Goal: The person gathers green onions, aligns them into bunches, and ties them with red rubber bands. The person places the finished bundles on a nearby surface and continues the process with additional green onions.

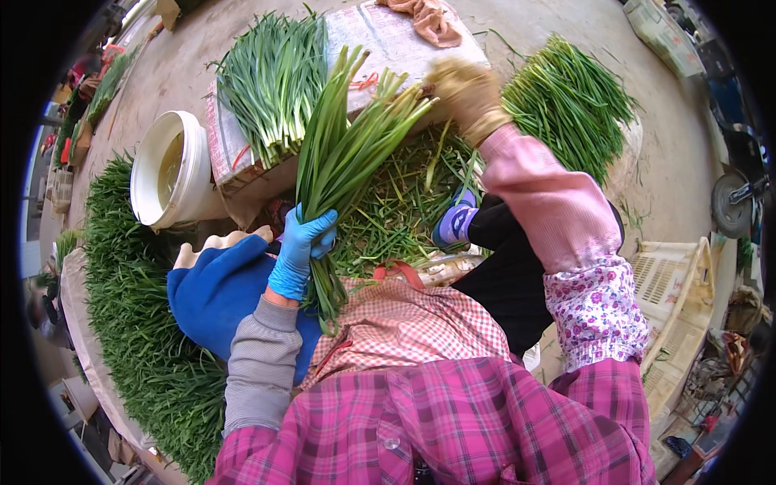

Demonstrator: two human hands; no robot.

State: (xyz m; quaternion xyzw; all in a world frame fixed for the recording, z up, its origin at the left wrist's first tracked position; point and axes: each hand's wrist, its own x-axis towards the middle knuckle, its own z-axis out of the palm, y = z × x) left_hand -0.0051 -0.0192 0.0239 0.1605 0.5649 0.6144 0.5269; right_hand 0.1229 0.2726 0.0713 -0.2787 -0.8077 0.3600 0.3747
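Observation:
My left hand (305,250), in a blue glove, is closed round a bunch of garlic chives (343,153). The leaf tips hang below my fist over my lap, while the pale stem ends fan out up and to the right. My right hand (467,97), in a tan glove, is beside those stem ends. Motion smears its fingers, so whether it touches or grips the stems cannot be told. Beyond the bunch, a neat pile of chives (271,81) lies on a block wrapped in whitish sacking (380,36).
Loose leaf scraps (380,222) cover the ground before my lap. A white bucket (196,166) stands left of the block, by a long heap of chives (129,299). More chives (570,105) lie at the far right. Cream plastic crates (667,279) and a wheel (731,204) are at right.

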